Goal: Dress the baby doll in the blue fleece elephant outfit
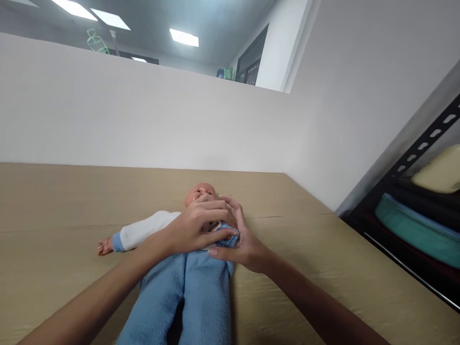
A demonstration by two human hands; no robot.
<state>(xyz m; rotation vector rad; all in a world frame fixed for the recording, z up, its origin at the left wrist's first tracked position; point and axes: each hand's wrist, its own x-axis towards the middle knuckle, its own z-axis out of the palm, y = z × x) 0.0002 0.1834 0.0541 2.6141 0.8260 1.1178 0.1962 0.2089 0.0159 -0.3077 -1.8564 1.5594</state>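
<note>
A baby doll (201, 191) lies on its back, head away from me, in a white top with blue cuffs and fuzzy blue trousers (204, 292). Its arm on the left, in a white sleeve (143, 230), stretches out sideways. My left hand (196, 223) reaches over the chest, fingers bent around a bunched blue sleeve cuff (230, 232) on the other side. From the right, my right hand (244, 239) curls round that same cuff, with the thumb underneath. My hands hide the chest and most of that arm.
The doll rests on a wooden tabletop (72, 201) with a white partition (143, 115) behind it. To the right, past a white wall, a black shelf rack (406, 163) holds a teal container (417, 230) and a cream-coloured item (440, 170).
</note>
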